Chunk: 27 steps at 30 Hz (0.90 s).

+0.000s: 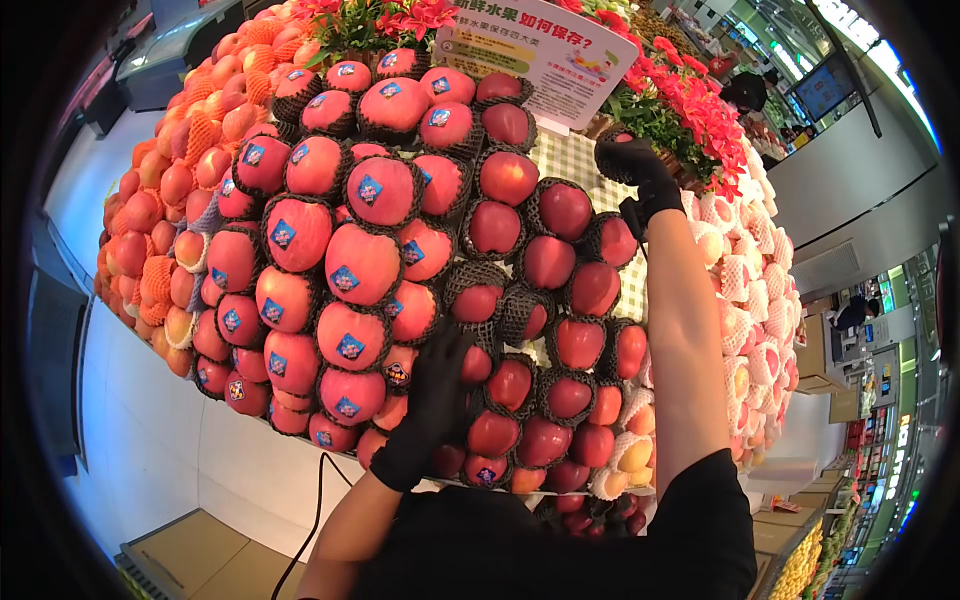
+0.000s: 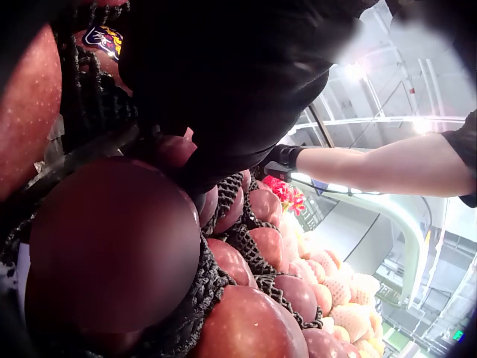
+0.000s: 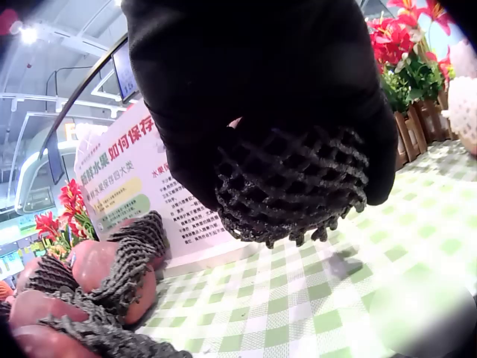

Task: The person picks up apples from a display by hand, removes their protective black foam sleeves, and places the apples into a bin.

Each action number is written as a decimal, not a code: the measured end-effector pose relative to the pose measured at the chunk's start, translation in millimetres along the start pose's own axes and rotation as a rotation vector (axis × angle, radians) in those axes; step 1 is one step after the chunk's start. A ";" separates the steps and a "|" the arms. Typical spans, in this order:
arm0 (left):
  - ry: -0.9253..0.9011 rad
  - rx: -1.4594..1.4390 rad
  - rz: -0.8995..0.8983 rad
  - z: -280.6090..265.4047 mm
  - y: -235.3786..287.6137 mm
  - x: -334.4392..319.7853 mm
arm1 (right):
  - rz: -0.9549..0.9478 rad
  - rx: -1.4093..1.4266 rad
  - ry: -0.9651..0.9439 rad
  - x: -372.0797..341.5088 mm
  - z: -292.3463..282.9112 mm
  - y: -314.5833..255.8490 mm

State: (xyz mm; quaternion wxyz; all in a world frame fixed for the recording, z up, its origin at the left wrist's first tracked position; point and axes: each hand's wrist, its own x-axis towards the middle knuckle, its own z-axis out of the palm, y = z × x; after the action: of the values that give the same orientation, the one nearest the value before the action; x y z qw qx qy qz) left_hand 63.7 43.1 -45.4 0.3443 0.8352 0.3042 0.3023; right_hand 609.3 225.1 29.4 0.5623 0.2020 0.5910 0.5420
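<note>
My gloved right hand [image 1: 642,172] grips an apple in a black foam net [image 3: 294,190], its fingers and thumb around the sides. In the right wrist view, the net's lower edge hangs close over the green checkered cloth [image 3: 298,298]. My gloved left hand [image 1: 428,405] rests against the front of the pile, fingers stretched upward between the large stickered apples [image 1: 352,335] and the darker red apples [image 1: 545,440]. A dark, shaded apple [image 2: 115,246] sits close below that hand in the left wrist view.
A printed sign [image 1: 540,55] stands behind the cloth, with red flowers [image 1: 690,110] beside it. Orange-netted fruit [image 1: 205,120] is piled at the left, and white-netted fruit [image 1: 735,300] at the right. Dark red apples in black nets border the cloth.
</note>
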 end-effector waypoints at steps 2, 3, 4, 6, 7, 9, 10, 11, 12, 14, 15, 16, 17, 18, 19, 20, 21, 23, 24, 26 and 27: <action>0.013 0.011 0.026 -4.3 1.1 -4.4 | -0.048 -0.113 0.070 -22.6 -41.9 34.9; 0.018 0.021 0.038 -5.8 3.9 -3.6 | 0.232 0.332 0.128 -26.2 -54.6 37.1; 0.022 0.029 0.049 -6.6 5.7 -3.8 | 0.510 0.777 0.185 -32.0 -66.4 39.9; -0.011 0.072 0.059 -2.3 -1.4 -4.9 | 1.054 1.662 0.291 -48.0 -83.9 46.0; -0.028 0.089 0.061 0.8 -4.7 -6.5 | 1.260 2.140 0.294 -56.3 -92.8 46.2; -0.007 0.101 0.077 6.0 -10.8 -6.6 | 1.737 2.675 0.429 -72.9 -114.0 51.9; 0.002 0.107 0.083 6.3 -11.2 -7.2 | 1.769 2.712 0.463 -82.3 -131.3 58.5; -0.001 0.107 0.086 6.2 -11.7 -7.3 | 1.757 2.724 0.499 -90.7 -147.9 66.0; -0.006 0.107 0.090 5.0 -11.2 -6.7 | 1.730 2.727 0.523 -99.7 -163.3 73.4; -0.019 0.120 0.103 3.6 -10.1 -6.9 | 1.694 2.729 0.574 -117.9 -197.4 85.9; -0.028 0.123 0.106 3.1 -9.9 -7.6 | 1.679 2.720 0.592 -127.2 -215.5 90.6; -0.037 0.124 0.110 2.7 -10.0 -8.0 | 1.671 2.707 0.609 -135.4 -232.1 92.4; -0.044 0.125 0.114 2.9 -10.0 -8.1 | 1.666 2.678 0.636 -142.8 -249.9 93.1; -0.036 0.133 0.128 6.3 -14.6 -9.5 | 1.679 2.567 0.715 -147.7 -262.7 85.5; -0.030 0.142 0.143 9.1 -20.0 -10.4 | 1.692 2.455 0.788 -149.1 -280.7 83.3; -0.023 0.152 0.160 12.3 -25.2 -10.8 | 1.710 2.430 0.810 -154.5 -300.1 79.6; -0.021 0.137 0.164 11.9 -23.9 -11.1 | 1.728 2.406 0.828 -162.0 -323.4 81.1; -0.026 0.112 0.172 10.1 -21.9 -12.5 | 1.776 2.505 0.807 -172.2 -358.0 73.8; -0.021 0.097 0.192 9.7 -23.1 -12.4 | 1.805 2.469 0.791 -175.0 -373.4 66.4; -0.018 0.068 0.231 10.5 -29.1 -13.2 | 1.844 2.505 0.736 -181.5 -407.1 59.8; -0.035 0.030 0.225 11.2 -32.2 -12.3 | 1.849 2.575 0.696 -186.8 -422.9 61.1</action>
State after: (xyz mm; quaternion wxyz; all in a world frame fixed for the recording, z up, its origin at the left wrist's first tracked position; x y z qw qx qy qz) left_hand 54.2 48.5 -79.9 0.3012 0.8742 0.2070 0.3198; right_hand 266.5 -88.0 72.7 0.6241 -0.6553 -0.4043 0.1331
